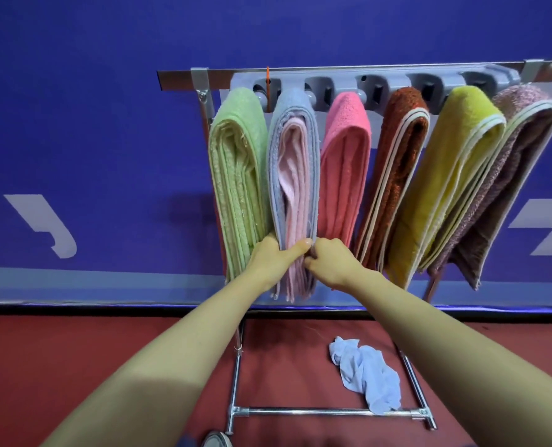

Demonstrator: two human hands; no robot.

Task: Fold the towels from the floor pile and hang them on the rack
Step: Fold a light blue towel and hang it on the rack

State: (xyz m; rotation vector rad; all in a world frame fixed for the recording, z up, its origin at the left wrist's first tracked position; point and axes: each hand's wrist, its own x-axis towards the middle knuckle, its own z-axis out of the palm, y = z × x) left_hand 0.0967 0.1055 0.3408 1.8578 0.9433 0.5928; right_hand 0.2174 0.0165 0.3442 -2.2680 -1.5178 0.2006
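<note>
Several folded towels hang side by side on the grey rack (378,80). From left: a green one (236,175), a blue-and-pink one (295,175), a coral pink one (344,175), a rust one (397,175), a yellow one (445,188) and a mauve one (513,175). My left hand (276,256) grips the lower end of the blue-and-pink towel, thumb across its front. My right hand (329,261) pinches the same lower end from the right. A crumpled light-blue towel (365,372) lies on the red floor under the rack.
The rack stands on a chrome frame with a low crossbar (326,412) and a wheel (215,440) at the bottom. A blue wall panel (91,124) is right behind it. Red floor (42,350) spreads to the left and right.
</note>
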